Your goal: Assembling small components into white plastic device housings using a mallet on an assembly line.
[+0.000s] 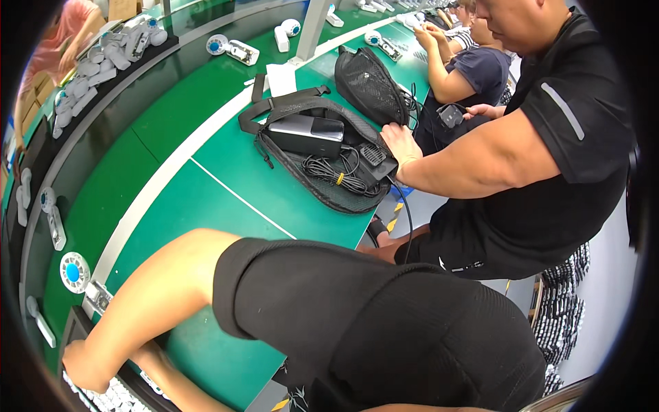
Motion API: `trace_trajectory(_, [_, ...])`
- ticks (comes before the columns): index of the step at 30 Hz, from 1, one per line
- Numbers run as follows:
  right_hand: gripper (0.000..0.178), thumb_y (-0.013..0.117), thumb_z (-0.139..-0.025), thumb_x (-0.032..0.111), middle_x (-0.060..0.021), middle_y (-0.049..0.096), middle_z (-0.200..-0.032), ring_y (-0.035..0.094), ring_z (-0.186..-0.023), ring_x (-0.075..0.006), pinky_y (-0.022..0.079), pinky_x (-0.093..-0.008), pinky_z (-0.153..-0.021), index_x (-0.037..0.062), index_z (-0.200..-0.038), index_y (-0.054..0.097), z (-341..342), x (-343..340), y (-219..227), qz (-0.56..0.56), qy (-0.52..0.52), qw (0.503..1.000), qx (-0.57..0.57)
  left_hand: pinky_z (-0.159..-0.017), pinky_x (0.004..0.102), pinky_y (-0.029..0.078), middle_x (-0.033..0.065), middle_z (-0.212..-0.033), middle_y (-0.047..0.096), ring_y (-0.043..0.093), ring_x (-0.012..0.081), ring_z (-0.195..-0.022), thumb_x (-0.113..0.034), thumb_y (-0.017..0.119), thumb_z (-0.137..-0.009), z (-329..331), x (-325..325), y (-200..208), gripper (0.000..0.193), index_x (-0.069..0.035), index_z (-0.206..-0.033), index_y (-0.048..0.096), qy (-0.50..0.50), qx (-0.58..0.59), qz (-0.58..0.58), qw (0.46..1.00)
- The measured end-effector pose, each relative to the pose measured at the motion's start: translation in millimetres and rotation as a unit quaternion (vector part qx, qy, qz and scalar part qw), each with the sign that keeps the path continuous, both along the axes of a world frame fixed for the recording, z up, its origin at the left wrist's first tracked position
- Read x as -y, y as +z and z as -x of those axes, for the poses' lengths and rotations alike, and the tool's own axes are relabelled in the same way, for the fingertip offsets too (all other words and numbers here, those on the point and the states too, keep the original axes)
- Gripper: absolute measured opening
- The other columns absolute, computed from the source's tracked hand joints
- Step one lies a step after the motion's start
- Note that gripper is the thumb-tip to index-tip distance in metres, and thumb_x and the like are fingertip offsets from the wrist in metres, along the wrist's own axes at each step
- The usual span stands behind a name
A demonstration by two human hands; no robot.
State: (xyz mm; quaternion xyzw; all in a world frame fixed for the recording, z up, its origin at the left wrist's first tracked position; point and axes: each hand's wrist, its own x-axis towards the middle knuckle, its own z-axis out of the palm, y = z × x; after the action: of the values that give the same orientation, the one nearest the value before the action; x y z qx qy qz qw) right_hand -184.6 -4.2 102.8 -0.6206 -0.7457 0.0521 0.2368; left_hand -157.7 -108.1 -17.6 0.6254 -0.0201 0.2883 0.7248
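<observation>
In the head view, my right hand (86, 369) is at the lower left of the frame, over the near end of a black tray (77, 324) that holds a heap of small white pieces (113, 399). The heap shows just below my hand, at the lower edge of the frame. My fingers are turned away and hidden, so I cannot tell whether they are closed on a piece. My left forearm (182, 386) comes in from the lower edge and passes behind my right forearm, which hides that hand; I cannot tell its state. Just above my right hand in the frame is a white fan with a blue centre (74, 272), its pale body (98, 296) partly behind my forearm. Across the green table (206, 206), at the upper middle, lies an open black case (294, 165) with a dark box (302, 135) and a coiled cable (338, 175) inside. At the upper right, a co-worker in black (522, 226) has one hand (403, 144) at its edge.
</observation>
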Motion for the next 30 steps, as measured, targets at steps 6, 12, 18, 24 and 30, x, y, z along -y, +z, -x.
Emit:
trace_trajectory(6, [0.019,0.061,-0.063,0.021,-0.0139,0.066,-0.066,0.066,-0.066,-0.0315,0.049,-0.0438,-0.058,0.0040,-0.064,0.069,-32,103,25,-0.092,0.004,0.967,-0.236,-0.088,0.0312,0.047,0.0091,-0.120,0.056,0.057,0.0184,-0.106,-0.023,0.055,-0.093,23,-27,-4,0.041,0.002,-0.125,0.050,0.080,-0.050,0.078,0.993])
trace_trajectory(12, [0.023,0.064,-0.073,0.020,-0.0165,0.070,-0.082,0.069,-0.079,-0.0272,0.054,-0.0372,-0.071,0.0011,-0.083,0.072,-79,183,29,-0.090,0.032,0.890,-0.447,-0.085,0.0296,0.048,0.0076,-0.117,0.057,0.058,0.0182,-0.103,-0.024,0.060,-0.091,98,-46,57,0.042,0.001,-0.123,0.051,0.244,-0.079,0.066,0.964])
trace_trajectory(18, [0.045,0.077,-0.081,0.017,-0.0048,0.064,-0.084,0.062,-0.079,-0.0085,0.051,-0.0232,-0.069,0.0012,-0.118,0.057,-124,216,41,-0.046,-0.106,0.912,-0.394,-0.076,0.0318,0.057,0.0090,-0.111,0.053,0.058,0.0180,-0.097,-0.003,0.074,-0.079,61,-5,79,0.067,-0.001,-0.133,0.035,0.158,-0.057,0.023,0.986])
trace_trajectory(24, [0.046,0.078,-0.079,0.017,-0.0033,0.061,-0.081,0.059,-0.073,-0.0068,0.048,-0.0208,-0.066,0.0016,-0.117,0.055,-105,215,44,0.049,-0.091,0.937,-0.335,-0.087,0.0299,0.049,0.0074,-0.117,0.050,0.054,0.0153,-0.102,-0.004,0.074,-0.078,73,-5,79,0.073,0.000,-0.137,0.032,0.194,-0.067,-0.045,0.978])
trace_trajectory(30, [0.050,0.077,-0.079,0.016,-0.0032,0.059,-0.080,0.059,-0.069,-0.0073,0.048,-0.0211,-0.062,0.0005,-0.119,0.052,-110,213,39,0.081,-0.097,0.937,-0.325,-0.090,0.0289,0.046,0.0079,-0.119,0.050,0.053,0.0145,-0.105,0.002,0.067,-0.080,68,-4,75,0.070,0.000,-0.140,0.029,0.202,-0.076,-0.086,0.973])
